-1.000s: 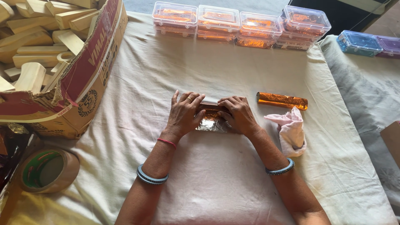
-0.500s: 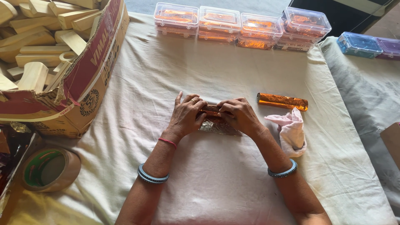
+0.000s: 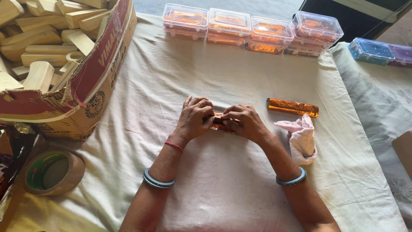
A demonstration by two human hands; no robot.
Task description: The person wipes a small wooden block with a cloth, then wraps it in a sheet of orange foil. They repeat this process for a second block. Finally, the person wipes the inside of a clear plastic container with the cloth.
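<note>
My left hand [image 3: 194, 118] and my right hand [image 3: 243, 122] meet over a small piece wrapped in orange foil [image 3: 219, 121] on the white cloth [image 3: 206, 180]. Both hands grip it, and the fingers hide most of it. A finished orange foil roll [image 3: 292, 107] lies on the cloth just right of my right hand. A crumpled pink cloth [image 3: 300, 137] sits beside my right wrist.
A torn cardboard box [image 3: 92, 81] full of pale wooden blocks [image 3: 40, 43] fills the left side. A roll of brown tape [image 3: 53, 172] lies at the lower left. Several clear lidded tubs with orange contents [image 3: 251, 30] line the far edge. Blue and purple tubs [image 3: 380, 51] stand far right.
The silvery foil sheet seen under my hands earlier has been rolled in; only a narrow orange strip shows between my fingers now. My hands have closed together.
</note>
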